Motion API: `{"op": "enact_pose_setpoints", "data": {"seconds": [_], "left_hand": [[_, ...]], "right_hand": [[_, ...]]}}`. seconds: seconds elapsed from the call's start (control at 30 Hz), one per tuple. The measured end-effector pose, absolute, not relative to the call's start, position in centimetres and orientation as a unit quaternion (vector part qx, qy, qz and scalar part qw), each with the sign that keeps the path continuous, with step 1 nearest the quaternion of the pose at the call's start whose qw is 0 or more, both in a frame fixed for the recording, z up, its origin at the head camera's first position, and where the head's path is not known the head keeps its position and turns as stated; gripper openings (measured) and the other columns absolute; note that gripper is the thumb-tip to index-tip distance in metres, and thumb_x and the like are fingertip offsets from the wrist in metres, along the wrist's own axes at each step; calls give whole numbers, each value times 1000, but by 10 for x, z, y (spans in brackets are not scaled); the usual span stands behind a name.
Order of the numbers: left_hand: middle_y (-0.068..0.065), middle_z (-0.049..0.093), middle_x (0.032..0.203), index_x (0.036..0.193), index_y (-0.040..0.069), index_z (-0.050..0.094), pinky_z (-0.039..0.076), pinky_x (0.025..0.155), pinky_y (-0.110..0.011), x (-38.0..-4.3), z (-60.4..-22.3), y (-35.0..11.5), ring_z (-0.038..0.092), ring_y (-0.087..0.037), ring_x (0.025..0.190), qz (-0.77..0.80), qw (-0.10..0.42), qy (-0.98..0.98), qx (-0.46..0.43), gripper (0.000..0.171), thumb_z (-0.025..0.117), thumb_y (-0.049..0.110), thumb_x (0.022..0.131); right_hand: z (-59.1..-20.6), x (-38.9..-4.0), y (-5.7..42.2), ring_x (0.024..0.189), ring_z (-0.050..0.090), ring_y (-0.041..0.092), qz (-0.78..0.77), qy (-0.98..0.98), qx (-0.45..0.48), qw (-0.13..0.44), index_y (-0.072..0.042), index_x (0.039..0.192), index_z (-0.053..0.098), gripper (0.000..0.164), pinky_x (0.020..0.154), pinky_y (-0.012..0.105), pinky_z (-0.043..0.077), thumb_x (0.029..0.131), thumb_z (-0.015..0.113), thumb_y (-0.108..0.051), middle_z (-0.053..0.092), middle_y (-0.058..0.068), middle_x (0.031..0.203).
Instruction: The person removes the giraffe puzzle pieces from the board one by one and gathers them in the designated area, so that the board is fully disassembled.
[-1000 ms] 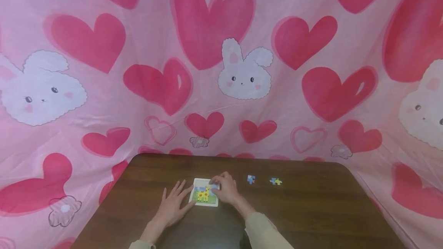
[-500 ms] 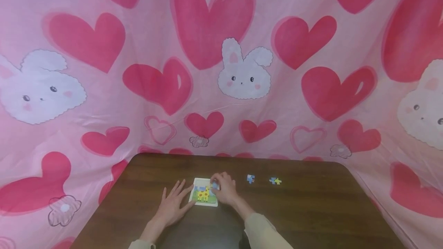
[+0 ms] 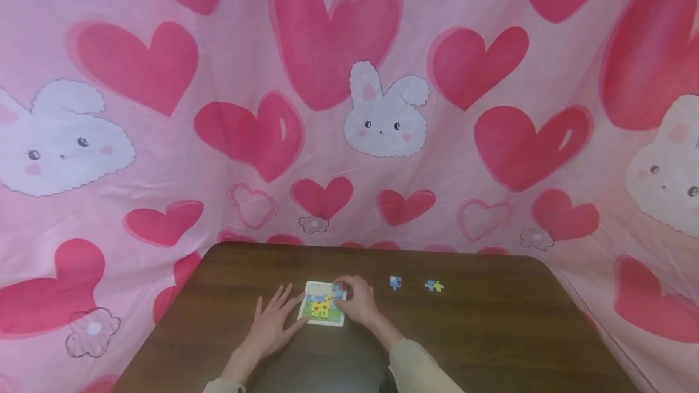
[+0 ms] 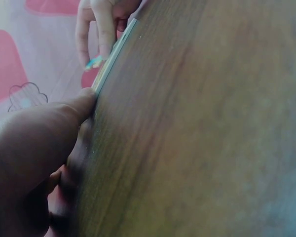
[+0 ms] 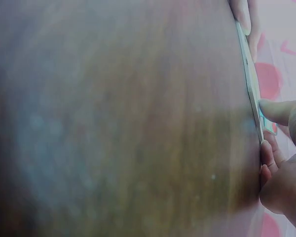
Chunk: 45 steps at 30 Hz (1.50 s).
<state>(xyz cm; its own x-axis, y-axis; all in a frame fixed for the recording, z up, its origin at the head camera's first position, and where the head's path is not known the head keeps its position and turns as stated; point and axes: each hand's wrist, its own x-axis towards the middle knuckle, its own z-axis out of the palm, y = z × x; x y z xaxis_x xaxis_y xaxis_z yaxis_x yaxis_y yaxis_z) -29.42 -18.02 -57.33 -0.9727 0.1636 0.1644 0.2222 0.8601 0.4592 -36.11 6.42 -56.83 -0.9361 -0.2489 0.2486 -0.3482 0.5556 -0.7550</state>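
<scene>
A white-rimmed puzzle tray lies flat on the table, with a yellow spotted giraffe picture partly filling it. My left hand is spread at its left side, fingers straight, thumb and fingertip touching the rim. Over the tray's upper right corner, my right hand pinches a blue puzzle piece with a red spot between thumb and fingers. In the left wrist view the piece stands tilted just above the tray edge. The right wrist view shows the right thumb against the piece.
Two loose puzzle pieces lie to the right of the tray: a blue and white one and a blue and yellow one. The brown wooden table ends at a pink curtain printed with hearts and rabbits.
My right fingers have shifted slightly at the tray's upper right corner, turning the piece so more of its blue and red face shows. The left hand has stayed put.
</scene>
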Motion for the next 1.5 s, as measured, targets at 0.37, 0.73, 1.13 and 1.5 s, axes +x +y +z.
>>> {"op": "enact_pose_setpoints", "data": {"seconds": [0.37, 0.73, 1.13, 1.5], "left_hand": [[-20, 43, 175, 158, 21, 61, 10, 128, -86, -293, -574, -180, 34, -48, 166, -248, 50, -963, -96, 66, 72, 56, 103], [-21, 45, 174, 156, 20, 63, 10, 128, -86, -293, -570, -180, 35, -49, 165, -263, 60, -958, -102, 65, 74, 53, 101], [-25, 49, 170, 153, 21, 65, 15, 123, -89, -296, -582, -183, 40, -53, 160, -262, 99, -952, -119, 65, 74, 57, 100], [-22, 45, 174, 156, 21, 63, 11, 127, -88, -293, -577, -182, 35, -48, 165, -257, 75, -957, -109, 64, 71, 54, 103]], "right_hand": [[-572, -363, 68, 87, 56, 10, 477, -864, 159, 35, -9, 128, 76, 42, 90, 35, 44, 88, 87, -6, 74, 6, 103], [-568, -365, 76, 82, 58, 9, 529, -828, 186, 26, 2, 124, 73, 37, 71, 20, 50, 88, 83, 4, 72, 14, 95], [-570, -365, 75, 79, 57, 9, 525, -833, 171, 32, 2, 119, 76, 28, 70, 19, 49, 91, 83, 4, 71, 9, 90], [-566, -370, 85, 81, 67, 11, 562, -812, 151, 29, 2, 118, 77, 31, 73, 20, 56, 90, 88, -2, 80, 15, 93]]}}
